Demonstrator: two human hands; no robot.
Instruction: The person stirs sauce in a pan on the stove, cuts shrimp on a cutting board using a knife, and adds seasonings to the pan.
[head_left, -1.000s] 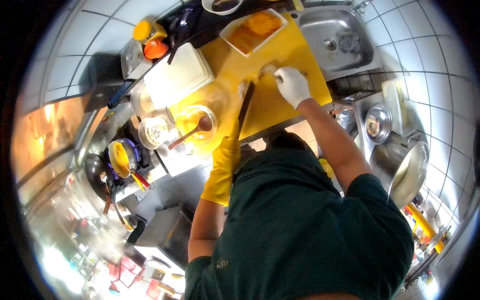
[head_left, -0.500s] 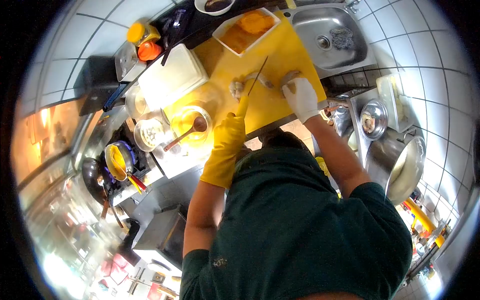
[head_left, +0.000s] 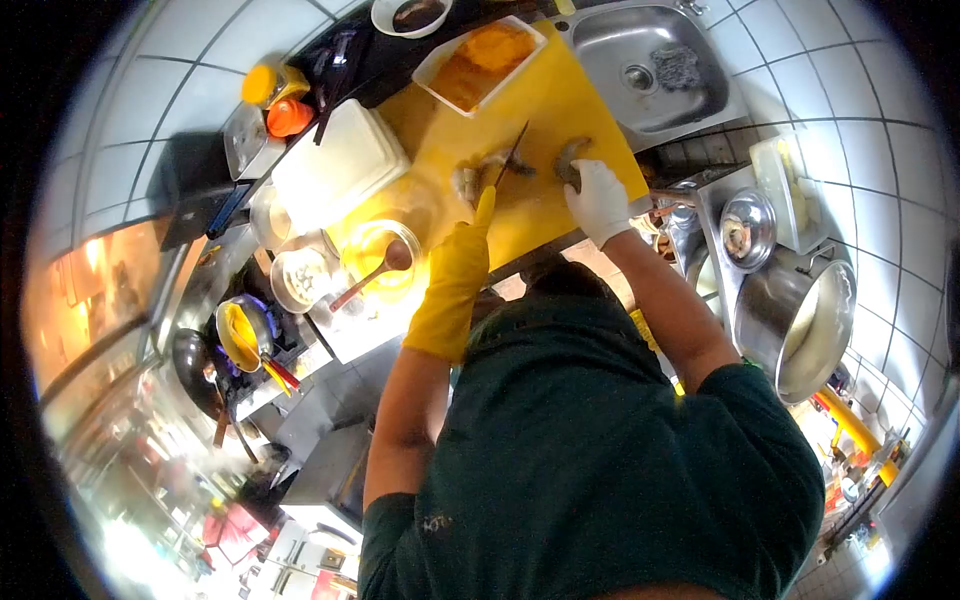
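Observation:
My left hand [head_left: 458,265], in a yellow glove, is closed round the yellow handle of a knife [head_left: 513,150]. The blade points up and away over the yellow cutting board [head_left: 545,215], beside greyish pieces [head_left: 520,166] that look like shrimp. A paler piece [head_left: 464,184] lies left of the knife. My right hand [head_left: 600,203], in a white glove, has its fingertips pressed on a curved grey shrimp [head_left: 570,158] at the board's right side.
A white tray [head_left: 436,81] of orange food sits at the board's far edge, near the sink [head_left: 648,118]. On the left are a lidded container [head_left: 340,165], a glass bowl with a wooden spoon [head_left: 396,256] and a pan [head_left: 240,335] on a burner. A large pot [head_left: 797,325] stands right.
The knife has turned from lying low near the left pieces to pointing up across the board. My right hand has moved right, from the middle piece to the curved shrimp. The view has shifted slightly.

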